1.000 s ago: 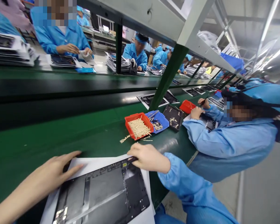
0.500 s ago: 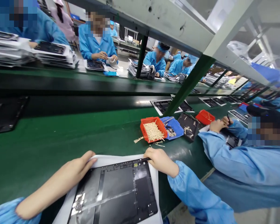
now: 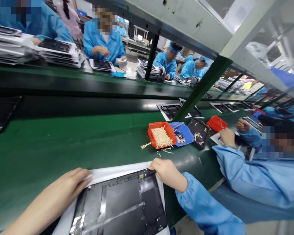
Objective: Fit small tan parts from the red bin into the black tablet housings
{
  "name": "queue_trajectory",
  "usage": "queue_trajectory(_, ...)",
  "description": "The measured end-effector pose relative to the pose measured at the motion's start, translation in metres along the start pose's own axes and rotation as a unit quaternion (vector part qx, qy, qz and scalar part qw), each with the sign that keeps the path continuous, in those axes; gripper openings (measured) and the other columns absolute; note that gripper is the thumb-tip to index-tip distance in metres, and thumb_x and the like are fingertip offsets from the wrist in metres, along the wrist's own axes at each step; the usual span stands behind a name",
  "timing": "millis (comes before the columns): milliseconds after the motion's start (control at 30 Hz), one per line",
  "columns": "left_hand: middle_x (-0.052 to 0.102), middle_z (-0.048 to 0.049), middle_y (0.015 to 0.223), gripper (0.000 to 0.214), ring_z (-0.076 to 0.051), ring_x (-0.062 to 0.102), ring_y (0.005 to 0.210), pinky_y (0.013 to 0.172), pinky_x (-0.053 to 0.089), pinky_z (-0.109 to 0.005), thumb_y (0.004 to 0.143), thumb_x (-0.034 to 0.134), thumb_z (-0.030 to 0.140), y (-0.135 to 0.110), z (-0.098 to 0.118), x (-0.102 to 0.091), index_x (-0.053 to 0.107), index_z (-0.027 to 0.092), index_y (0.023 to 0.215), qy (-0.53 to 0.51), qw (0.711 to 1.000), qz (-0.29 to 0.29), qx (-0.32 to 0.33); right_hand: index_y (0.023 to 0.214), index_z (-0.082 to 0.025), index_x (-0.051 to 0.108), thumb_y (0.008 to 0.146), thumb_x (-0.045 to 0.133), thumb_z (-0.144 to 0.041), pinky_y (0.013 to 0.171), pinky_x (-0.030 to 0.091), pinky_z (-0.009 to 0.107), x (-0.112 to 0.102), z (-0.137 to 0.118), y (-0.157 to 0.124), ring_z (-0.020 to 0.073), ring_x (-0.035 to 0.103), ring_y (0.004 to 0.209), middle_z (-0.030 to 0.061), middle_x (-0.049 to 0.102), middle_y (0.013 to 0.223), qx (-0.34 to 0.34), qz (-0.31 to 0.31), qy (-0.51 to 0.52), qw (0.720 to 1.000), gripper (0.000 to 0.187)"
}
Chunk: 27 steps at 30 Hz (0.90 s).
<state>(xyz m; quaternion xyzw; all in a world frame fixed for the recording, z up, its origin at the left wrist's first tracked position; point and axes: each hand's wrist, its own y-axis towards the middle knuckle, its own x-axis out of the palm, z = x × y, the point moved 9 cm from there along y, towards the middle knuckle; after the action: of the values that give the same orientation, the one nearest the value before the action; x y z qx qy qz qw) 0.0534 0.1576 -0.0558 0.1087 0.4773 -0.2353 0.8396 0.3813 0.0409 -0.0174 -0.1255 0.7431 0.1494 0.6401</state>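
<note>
A black laptop-style panel [image 3: 117,204] with metal strips lies on a white sheet [image 3: 107,173], both on the green belt close to me. My left hand [image 3: 63,192] curls around the sheet's left edge, its fingers pinching the paper. My right hand [image 3: 168,174] grips the panel's far right corner, with the fingers over its top edge. The near part of the panel runs out of the bottom of the picture.
Beyond my right hand sit an orange tray [image 3: 154,142] of pale sticks, some spilled, a blue tray [image 3: 187,138] and a dark tray [image 3: 198,132]. A co-worker's blue sleeve [image 3: 245,169] is at the right. A steel shelf frame [image 3: 186,23] crosses above, with more workers beyond.
My left hand has gone from lying spread on the sheet to curling over its edge. The panel and sheet have swung squarer to me. The co-worker's hands have shifted slightly.
</note>
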Motion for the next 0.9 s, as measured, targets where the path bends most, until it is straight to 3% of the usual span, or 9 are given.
queue_trajectory(100,0.084,-0.0049,0.113,0.06,-0.038,0.081,0.105,0.094,0.067,-0.054,0.093,0.046,0.081,0.008,-0.013,-0.003,0.082,0.036,0.11,0.01,1.0,0.004,-0.002,0.107,-0.02,0.076,0.103,0.064,-0.011,0.073,0.051,0.028,0.003,0.002,0.005,0.0202,0.075,0.085,0.006,0.078,0.1,0.017,-0.035,0.0,0.999,0.016)
queue_trajectory(167,0.083,-0.0056,0.119,0.062,-0.041,0.079,0.112,0.098,0.066,-0.059,0.091,0.05,0.08,0.027,0.001,-0.011,0.079,0.036,0.124,0.022,0.999,0.026,0.032,0.108,-0.02,0.077,0.105,0.067,-0.019,0.075,0.053,0.028,-0.007,0.005,0.007,0.0206,0.076,0.088,0.0068,0.079,0.102,0.034,-0.004,0.014,0.999,0.011)
queue_trajectory(233,0.083,-0.0061,0.12,0.06,-0.04,0.079,0.11,0.097,0.066,-0.056,0.093,0.05,0.077,0.053,0.037,-0.008,0.08,0.033,0.121,0.024,0.995,0.004,0.094,0.11,-0.02,0.077,0.108,0.064,-0.025,0.079,0.054,0.028,-0.023,0.011,0.008,0.0207,0.077,0.091,0.007,0.08,0.103,0.061,0.065,0.042,0.995,0.014)
queue_trajectory(267,0.083,-0.0068,0.123,0.056,-0.037,0.079,0.111,0.1,0.065,-0.052,0.098,0.047,0.071,0.067,0.06,0.003,0.08,0.031,0.12,0.02,0.991,-0.04,0.13,0.11,-0.02,0.077,0.11,0.061,-0.026,0.081,0.055,0.028,-0.031,0.015,0.007,0.0207,0.077,0.092,0.007,0.081,0.102,0.076,0.108,0.059,0.99,0.016)
queue_trajectory(400,0.083,-0.0054,0.119,0.041,-0.026,0.078,0.109,0.102,0.06,-0.038,0.106,0.045,0.049,0.119,0.146,0.041,0.081,0.029,0.112,0.015,0.975,-0.075,0.209,0.105,-0.021,0.077,0.112,0.053,-0.027,0.083,0.056,0.029,-0.056,0.029,-0.001,0.0209,0.077,0.09,0.0083,0.081,0.098,0.113,0.252,0.102,0.956,0.026)
queue_trajectory(500,0.08,-0.0095,0.115,0.028,-0.025,0.075,0.108,0.1,0.059,-0.04,0.104,0.058,0.039,0.145,0.183,0.071,0.077,0.022,0.113,0.033,0.971,-0.075,0.225,0.101,-0.02,0.077,0.111,0.054,-0.025,0.078,0.057,0.03,-0.063,0.038,-0.008,0.021,0.077,0.085,0.009,0.08,0.094,0.116,0.314,0.108,0.936,0.026)
queue_trajectory(633,0.074,-0.0054,0.103,0.019,-0.022,0.071,0.1,0.097,0.059,-0.045,0.102,0.069,0.035,0.157,0.193,0.086,0.071,0.017,0.096,0.049,0.976,-0.06,0.203,0.097,-0.02,0.077,0.108,0.057,-0.021,0.072,0.056,0.029,-0.064,0.046,-0.014,0.0199,0.075,0.078,0.0079,0.079,0.088,0.113,0.347,0.11,0.925,0.023)
queue_trajectory(800,0.071,-0.0055,0.088,0.022,-0.023,0.069,0.089,0.09,0.058,-0.043,0.102,0.056,0.029,0.155,0.177,0.07,0.066,0.02,0.085,-0.013,0.985,-0.053,0.164,0.093,-0.02,0.079,0.105,0.059,-0.022,0.073,0.056,0.03,-0.058,0.049,-0.012,0.0204,0.075,0.079,0.0084,0.079,0.088,0.129,0.342,0.163,0.916,0.023)
queue_trajectory(900,0.075,-0.0061,0.084,0.025,-0.023,0.071,0.078,0.079,0.058,-0.039,0.096,0.05,0.039,0.152,0.168,0.061,0.067,0.023,0.088,-0.095,0.984,-0.075,0.131,0.094,-0.02,0.082,0.101,0.065,-0.024,0.073,0.056,0.029,-0.045,0.05,0.001,0.0191,0.073,0.077,0.0065,0.08,0.087,0.17,0.29,0.275,0.901,0.018)
